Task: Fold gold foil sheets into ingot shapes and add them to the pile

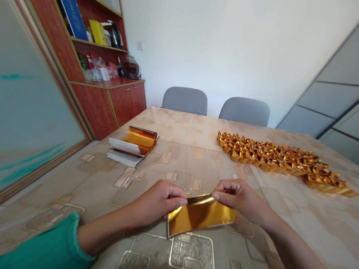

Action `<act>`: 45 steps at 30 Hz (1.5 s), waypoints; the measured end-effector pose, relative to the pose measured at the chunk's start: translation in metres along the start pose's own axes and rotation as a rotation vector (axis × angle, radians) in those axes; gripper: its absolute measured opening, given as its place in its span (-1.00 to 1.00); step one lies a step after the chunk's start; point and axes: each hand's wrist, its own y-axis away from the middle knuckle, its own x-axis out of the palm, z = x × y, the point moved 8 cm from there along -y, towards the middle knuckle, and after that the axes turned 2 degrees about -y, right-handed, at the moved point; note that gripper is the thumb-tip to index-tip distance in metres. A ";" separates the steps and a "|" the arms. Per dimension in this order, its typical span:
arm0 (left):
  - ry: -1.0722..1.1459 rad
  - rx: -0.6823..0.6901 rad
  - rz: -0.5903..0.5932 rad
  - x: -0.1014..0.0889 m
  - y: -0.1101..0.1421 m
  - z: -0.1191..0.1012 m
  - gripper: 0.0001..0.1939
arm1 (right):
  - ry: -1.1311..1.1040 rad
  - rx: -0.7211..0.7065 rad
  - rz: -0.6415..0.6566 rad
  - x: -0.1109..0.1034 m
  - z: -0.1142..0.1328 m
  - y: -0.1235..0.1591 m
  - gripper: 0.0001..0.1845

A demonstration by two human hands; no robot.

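Note:
Between my two hands is a sheet of gold foil paper (203, 215), its shiny side toward me and its far edge bent over. My left hand (167, 197) pinches that edge near the left end, thumb on top. Near the right end, my right hand (232, 193) grips the same edge between thumb and curled fingers. The sheet's near edge hangs just over the patterned tablecloth (147, 239); whether it touches the cloth I cannot tell. The fingertips behind the sheet are partly hidden.
A curled stack of gold foil sheets (140, 138) with white backs lies at the left. Several rows of folded gold foil pieces (273, 155) stretch across the right. Two grey chairs (184, 100) stand beyond the table, and a red-brown cabinet (108, 101) is at the far left.

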 end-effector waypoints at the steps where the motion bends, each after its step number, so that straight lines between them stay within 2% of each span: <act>1: 0.021 -0.010 0.001 -0.001 0.000 0.001 -0.71 | -0.051 0.025 -0.021 -0.008 -0.005 0.000 -0.55; 5: 0.023 0.011 -0.021 -0.002 -0.002 -0.003 -0.72 | -0.141 0.115 -0.057 -0.023 -0.015 0.001 -0.50; 8: -0.070 0.080 -0.062 -0.005 -0.002 -0.011 -0.70 | -0.118 0.103 -0.072 -0.027 -0.013 0.002 -0.53; 11: -0.204 0.170 -0.165 -0.016 0.002 -0.019 -0.71 | -0.057 0.024 -0.145 -0.044 -0.008 0.005 -0.54; 13: -0.294 0.243 -0.283 -0.028 0.008 -0.024 -0.72 | 0.029 -0.037 -0.249 -0.061 -0.002 0.011 -0.55; 15: -0.433 0.361 -0.431 -0.038 0.018 -0.034 -0.71 | 0.173 -0.097 -0.408 -0.077 0.010 0.021 -0.57; 17: -0.655 0.516 -0.554 -0.036 0.029 -0.049 -0.71 | 0.383 -0.200 -0.598 -0.080 0.036 0.037 -0.67; 18: -0.778 0.594 -0.595 -0.030 0.034 -0.057 -0.72 | 0.501 -0.309 -0.670 -0.072 0.054 0.045 -0.76; 19: -0.892 0.664 -0.616 -0.022 0.038 -0.063 -0.73 | 0.620 -0.447 -0.679 -0.055 0.073 0.052 -0.81; 21: -1.040 0.761 -0.616 -0.005 0.042 -0.071 -0.76 | 0.799 -0.593 -0.499 -0.008 0.093 0.053 -0.72; 23: -1.099 0.797 -0.583 0.008 0.043 -0.074 -0.78 | 0.888 -0.572 -0.312 0.031 0.089 0.046 -0.74; 25: -1.113 0.815 -0.541 0.016 0.045 -0.072 -0.78 | 0.979 -0.541 -0.281 0.049 0.075 0.041 -0.98; 26: -1.108 0.829 -0.523 0.018 0.048 -0.070 -0.79 | 1.026 -0.541 -0.262 0.054 0.066 0.040 -0.91; 29: -1.076 0.847 -0.437 0.023 0.053 -0.058 -0.81 | 1.108 -0.611 -0.235 0.058 0.041 0.044 -0.80; 33: -1.005 0.726 -0.306 0.026 0.047 -0.037 -0.83 | 1.052 -0.591 -0.232 0.050 0.024 0.050 -0.82; 36: -0.944 0.686 -0.266 0.030 0.044 -0.029 -0.77 | 1.009 -0.500 -0.199 0.051 0.022 0.050 -0.80; 39: -0.927 0.681 -0.272 0.034 0.043 -0.027 -0.73 | 0.942 -0.368 -0.107 0.061 0.023 0.050 -0.79; 45: -0.930 0.678 -0.270 0.030 0.048 -0.029 -0.80 | 0.824 -0.391 -0.008 0.088 0.032 0.059 -0.88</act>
